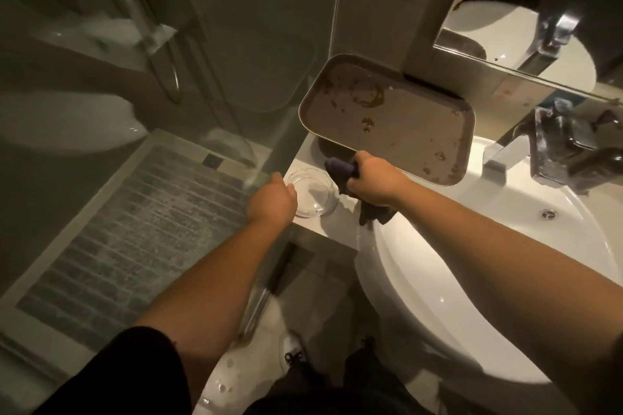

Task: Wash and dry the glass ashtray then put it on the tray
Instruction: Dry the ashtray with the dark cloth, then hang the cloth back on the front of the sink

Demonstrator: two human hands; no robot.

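A person at a bathroom washbasin (505, 280) reaches with both hands toward a glass ashtray (312, 194) that sits on the left end of the narrow tabletop (340, 222), just beside the basin's left rim. The left hand (271, 200) touches the ashtray's left rim with fingers loosely curved; whether that grip has closed on the glass cannot be told. The right hand (371, 178) holds a dark cloth (340, 172) bunched in a closed grip just to the ashtray's right (apparently ready for wiping it dry). The brown tray (387, 118), spotted with stains and a ring mark, lies at the tabletop's back edge against the wall, partly over the basin rim, likely waiting to receive the ashtray. The tap (553, 148) stands at the basin's rear.
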